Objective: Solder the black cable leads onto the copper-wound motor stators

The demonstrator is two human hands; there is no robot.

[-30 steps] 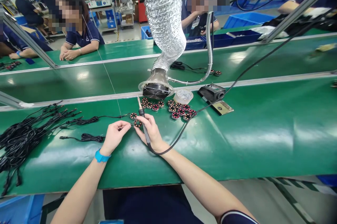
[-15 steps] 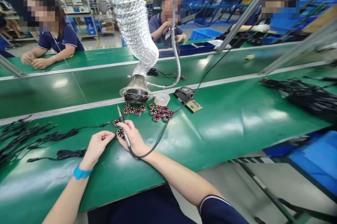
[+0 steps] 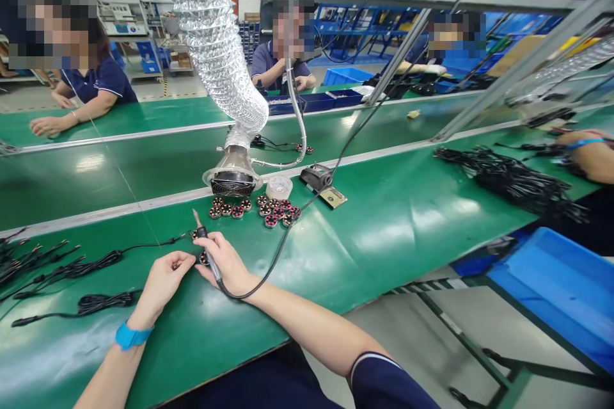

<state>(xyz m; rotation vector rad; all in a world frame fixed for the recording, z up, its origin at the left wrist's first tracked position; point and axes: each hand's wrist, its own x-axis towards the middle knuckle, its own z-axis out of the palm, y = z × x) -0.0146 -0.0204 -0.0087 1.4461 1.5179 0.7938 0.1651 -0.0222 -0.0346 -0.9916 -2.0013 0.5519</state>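
Observation:
My right hand is closed around a soldering iron, whose tip points up and away from me. Its thumb and fingers are also at a small round motor stator with dark and copper-coloured parts. My left hand is pinched closed just left of that stator; whatever is between its fingertips is too small to make out. Just beyond my right fingers, a second stator lies by the end of a black cable. Several more stators stand in two groups farther back.
A fume-extraction hood hangs over the bench. Behind the stators are a tape roll and a soldering-iron stand. Black cable bundles lie left and right. The iron's cord crosses my right forearm. A blue bin stands at right.
My view has swung right, so the bench things sit farther left and a co-worker's arm shows at the right. My hands stay close together at the stator, the iron still held.

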